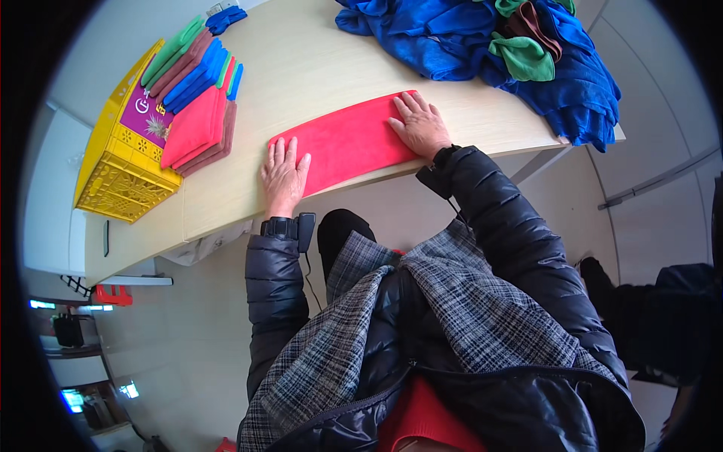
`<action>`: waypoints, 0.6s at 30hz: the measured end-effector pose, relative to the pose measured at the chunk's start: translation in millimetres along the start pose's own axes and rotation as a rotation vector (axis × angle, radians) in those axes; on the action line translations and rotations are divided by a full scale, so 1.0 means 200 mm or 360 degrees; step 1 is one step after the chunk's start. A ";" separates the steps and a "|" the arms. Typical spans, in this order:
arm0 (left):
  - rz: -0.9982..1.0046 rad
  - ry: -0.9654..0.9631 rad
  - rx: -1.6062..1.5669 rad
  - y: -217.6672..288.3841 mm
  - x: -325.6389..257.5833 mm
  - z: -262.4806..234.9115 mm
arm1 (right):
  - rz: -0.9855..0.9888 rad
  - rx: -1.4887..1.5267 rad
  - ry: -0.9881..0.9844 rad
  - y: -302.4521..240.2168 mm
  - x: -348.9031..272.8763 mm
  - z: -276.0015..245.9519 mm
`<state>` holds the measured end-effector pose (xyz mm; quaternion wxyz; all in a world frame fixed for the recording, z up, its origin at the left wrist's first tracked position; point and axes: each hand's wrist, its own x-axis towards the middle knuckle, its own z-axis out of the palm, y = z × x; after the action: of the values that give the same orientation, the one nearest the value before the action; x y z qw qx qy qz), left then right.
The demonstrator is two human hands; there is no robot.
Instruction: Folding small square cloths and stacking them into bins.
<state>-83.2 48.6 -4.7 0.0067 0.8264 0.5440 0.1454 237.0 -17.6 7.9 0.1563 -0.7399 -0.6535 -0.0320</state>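
Observation:
A red towel, folded into a long flat strip, lies along the front edge of the pale wooden table. My left hand presses flat on its left end, fingers stretched out and pointing away from me. On the right end rests my right hand, its fingers spread over the cloth. To the left sit neat stacks of folded towels: red, blue, brown and green. A loose heap of blue towels covers the table's far right, with a crumpled green towel on it.
A yellow plastic crate with a purple panel stands at the table's left, against the stacks. A small blue cloth lies at the far left. Below the table's right side shows a metal leg. Another person's dark clothing appears at the right.

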 end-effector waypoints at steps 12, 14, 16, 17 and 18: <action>0.0294 0.0073 0.0047 0.36 0.04 0.01 | -0.0218 0.0001 0.0074 -0.42 -0.05 0.00; 0.0428 0.0013 -0.0070 0.39 0.06 0.03 | -0.0269 0.0162 -0.0044 -0.44 -0.04 0.03; 0.0361 -0.0038 -0.0030 0.37 0.05 0.04 | -0.0328 0.0080 -0.0048 -0.40 -0.04 0.04; 0.0328 -0.0065 -0.0010 0.36 0.04 0.05 | -0.0357 0.0040 -0.0053 -0.38 -0.05 0.05; 0.0325 -0.0082 -0.0012 0.34 0.03 0.05 | -0.0352 0.0046 -0.0068 -0.35 -0.06 0.06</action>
<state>-17.5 27.2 -1.1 0.0089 0.8810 0.4559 0.1260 165.8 -18.7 6.3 0.1486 -0.6615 -0.7347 -0.0240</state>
